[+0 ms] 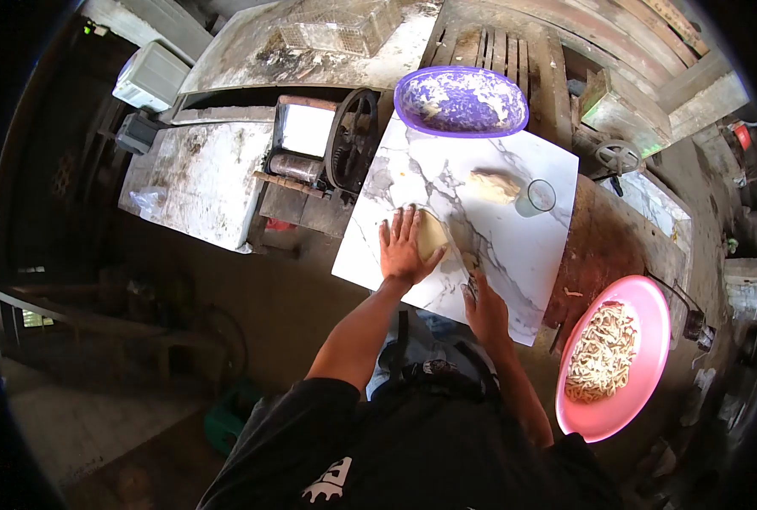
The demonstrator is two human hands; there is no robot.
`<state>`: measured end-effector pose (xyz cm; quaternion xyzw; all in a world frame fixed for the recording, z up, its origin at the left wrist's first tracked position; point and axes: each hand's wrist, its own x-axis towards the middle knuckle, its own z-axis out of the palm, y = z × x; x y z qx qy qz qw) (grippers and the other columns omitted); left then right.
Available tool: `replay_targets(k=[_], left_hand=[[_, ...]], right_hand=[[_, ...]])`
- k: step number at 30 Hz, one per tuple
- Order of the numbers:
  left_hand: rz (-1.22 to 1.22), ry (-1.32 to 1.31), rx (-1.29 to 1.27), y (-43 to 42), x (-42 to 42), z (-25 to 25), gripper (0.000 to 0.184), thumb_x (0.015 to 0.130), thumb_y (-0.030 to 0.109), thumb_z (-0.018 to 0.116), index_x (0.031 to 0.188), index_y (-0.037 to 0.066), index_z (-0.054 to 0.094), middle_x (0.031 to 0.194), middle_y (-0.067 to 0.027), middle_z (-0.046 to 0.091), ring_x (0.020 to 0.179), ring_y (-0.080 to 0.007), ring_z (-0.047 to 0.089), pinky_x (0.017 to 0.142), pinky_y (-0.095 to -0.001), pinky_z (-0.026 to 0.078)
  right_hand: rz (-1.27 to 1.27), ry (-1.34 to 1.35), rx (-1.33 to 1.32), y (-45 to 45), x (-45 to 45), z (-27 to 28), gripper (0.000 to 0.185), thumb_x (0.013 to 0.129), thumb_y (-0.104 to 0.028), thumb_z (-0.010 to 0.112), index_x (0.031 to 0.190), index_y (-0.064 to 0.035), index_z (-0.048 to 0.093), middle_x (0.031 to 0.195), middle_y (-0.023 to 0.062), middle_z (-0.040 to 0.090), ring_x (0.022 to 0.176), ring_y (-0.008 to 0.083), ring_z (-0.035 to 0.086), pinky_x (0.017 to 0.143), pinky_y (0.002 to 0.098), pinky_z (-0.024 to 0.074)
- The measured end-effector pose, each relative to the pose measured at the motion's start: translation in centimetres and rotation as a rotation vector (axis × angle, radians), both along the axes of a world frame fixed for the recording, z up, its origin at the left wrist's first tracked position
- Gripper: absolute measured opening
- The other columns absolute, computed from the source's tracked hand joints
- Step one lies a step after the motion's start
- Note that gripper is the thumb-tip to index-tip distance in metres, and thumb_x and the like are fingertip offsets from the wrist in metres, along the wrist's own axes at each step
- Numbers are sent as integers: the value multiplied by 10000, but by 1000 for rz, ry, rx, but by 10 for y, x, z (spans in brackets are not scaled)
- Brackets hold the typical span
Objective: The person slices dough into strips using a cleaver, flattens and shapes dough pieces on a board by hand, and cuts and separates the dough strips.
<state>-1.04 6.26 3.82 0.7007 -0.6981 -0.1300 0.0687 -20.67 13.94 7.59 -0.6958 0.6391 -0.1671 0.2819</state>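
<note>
My left hand (402, 248) lies flat with its fingers spread, pressing on a pale slab of dough (432, 235) on the marble-patterned board (514, 280). Close to the dough's right edge, my right hand (486, 314) is closed around a knife (458, 248), its thin blade pointing away from me along that edge. A small strip of dough (470, 259) appears just right of the blade. Farther back sits another lump of dough (493, 186), beside a clear drinking glass (538, 197). The knife's handle is mostly hidden in my fingers.
A purple basin (461, 133) smeared with flour stands at the board's far edge. On the right, a pink basin (653, 340) holds many cut dough strips. A roller machine (297, 166) with a large flywheel (353, 140) stands left of the board, near a stained white table (195, 183).
</note>
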Motion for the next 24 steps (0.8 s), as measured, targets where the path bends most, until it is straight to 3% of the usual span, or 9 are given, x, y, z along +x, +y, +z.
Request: replay_targets(k=[10,16,18,24], left_hand=[[12,55,14,-2,2,1,920,824,626,561,1511,107,238,1591,-68,183,1479,-260,108,1192,-497,46],[14,82,27,-2,3,2,904,819,617,571,1498,102,269,1591,-68,181,1479,-269,108,1186,-518,61],[16,89,34,-3,3,1,907,818,617,572,1498,101,268,1591,-68,180,1479,-271,108,1184,-524,64],[15,87,27,-3,3,1,919,806,623,583,1495,97,279,1585,-68,199,1478,-276,113,1182,-532,66]], right_hand=[[35,-2,6,-38,17,5,372,929,-241,573,1261,-104,476,966,207,670,867,434,632,728,522,498],[40,98,160,-51,23,7,400,919,-210,576,1271,-57,464,955,263,662,887,463,627,772,523,489],[46,69,59,-52,22,0,422,912,-256,576,1266,-48,479,854,254,661,805,457,634,710,543,496],[63,94,71,-57,24,-3,426,913,-260,572,1270,-44,481,861,248,666,809,456,637,706,535,500]])
